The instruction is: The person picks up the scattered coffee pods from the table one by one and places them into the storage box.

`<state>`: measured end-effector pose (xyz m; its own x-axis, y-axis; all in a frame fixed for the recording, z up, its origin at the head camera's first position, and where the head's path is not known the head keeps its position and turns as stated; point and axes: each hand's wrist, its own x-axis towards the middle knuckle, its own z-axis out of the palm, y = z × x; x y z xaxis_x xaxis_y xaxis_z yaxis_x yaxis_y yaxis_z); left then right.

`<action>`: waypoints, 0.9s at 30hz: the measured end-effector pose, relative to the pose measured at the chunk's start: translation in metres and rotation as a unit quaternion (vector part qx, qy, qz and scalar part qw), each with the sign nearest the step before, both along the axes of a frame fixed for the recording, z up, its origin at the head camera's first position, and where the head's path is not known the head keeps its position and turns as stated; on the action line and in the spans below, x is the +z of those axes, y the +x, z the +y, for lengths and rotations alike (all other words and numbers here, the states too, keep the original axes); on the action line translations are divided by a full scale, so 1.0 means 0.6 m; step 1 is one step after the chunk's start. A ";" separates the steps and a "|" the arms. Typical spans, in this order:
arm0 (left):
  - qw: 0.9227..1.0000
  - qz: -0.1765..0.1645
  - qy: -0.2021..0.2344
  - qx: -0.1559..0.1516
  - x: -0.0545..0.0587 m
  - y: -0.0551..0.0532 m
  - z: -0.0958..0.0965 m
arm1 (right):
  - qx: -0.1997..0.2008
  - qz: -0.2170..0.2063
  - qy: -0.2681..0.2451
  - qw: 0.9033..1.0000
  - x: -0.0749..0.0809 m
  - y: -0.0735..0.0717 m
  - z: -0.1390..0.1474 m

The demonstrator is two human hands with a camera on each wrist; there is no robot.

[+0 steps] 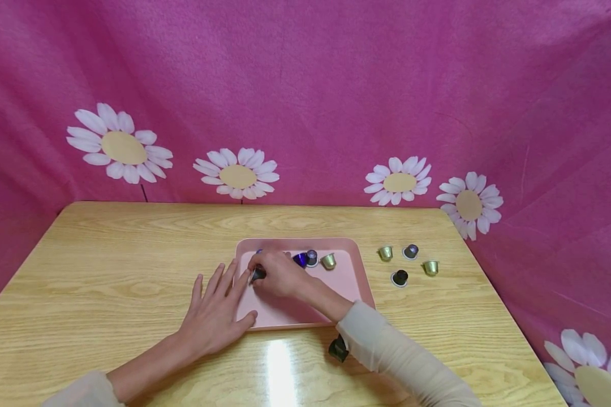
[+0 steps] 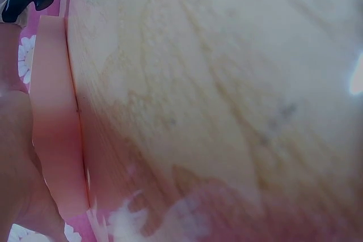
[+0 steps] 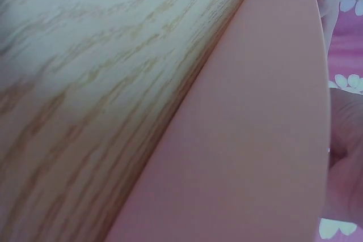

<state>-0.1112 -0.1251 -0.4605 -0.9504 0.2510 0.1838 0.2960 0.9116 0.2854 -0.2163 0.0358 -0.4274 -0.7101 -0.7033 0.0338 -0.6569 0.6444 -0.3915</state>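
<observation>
A person in cream sleeves [image 1: 402,353] reaches in from the near side of a pale wood surface [image 1: 122,277]. The left hand [image 1: 214,314] lies palm down with fingers spread, over the near left part of a shallow, pink, rectangular tray [image 1: 280,314]; it holds nothing, and its fingertips reach close to the other hand's work. Above the tray's left half, the right hand [image 1: 277,274] has its grip closed on a small black, cup-shaped capsule [image 1: 257,275], pinched between thumb and fingers. The step in hand looks like placing or adjusting this capsule; the next move would call for setting it steady, then loosening the pinch without knocking its neighbours. Right of the tray stand a black capsule with a pale rim [image 1: 400,277] and, farther right, a shiny gold capsule [image 1: 430,267]. In the tray's far half, from right to left, sit a pale gold capsule [image 1: 328,260], a dark grey capsule [image 1: 312,257] and a glossy blue capsule [image 1: 300,259]. Farther back on the right are another gold capsule [image 1: 385,253] and a dark purplish capsule [image 1: 411,251]. Behind everything hangs a magenta fabric backdrop [image 1: 305,113] with white daisies.
</observation>
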 end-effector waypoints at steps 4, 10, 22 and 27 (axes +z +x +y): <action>1.000 0.002 0.000 0.000 0.000 0.000 0.000 | -0.001 -0.003 0.000 1.000 0.000 0.000 0.000; 1.000 0.001 0.000 0.001 0.000 0.000 0.000 | 0.005 -0.004 0.003 1.000 0.000 -0.001 0.001; 1.000 0.005 0.006 0.001 0.000 0.003 0.001 | -0.003 -0.014 -0.010 1.000 0.011 -0.003 0.006; 1.000 0.007 0.007 0.002 0.000 0.002 0.002 | -0.013 -0.026 -0.033 0.999 0.025 -0.008 0.014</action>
<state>-0.1100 -0.1241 -0.4605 -0.9485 0.2451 0.2005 0.2970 0.9084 0.2942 -0.2209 0.0444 -0.4123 -0.7298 -0.6824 0.0418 -0.6183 0.6327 -0.4662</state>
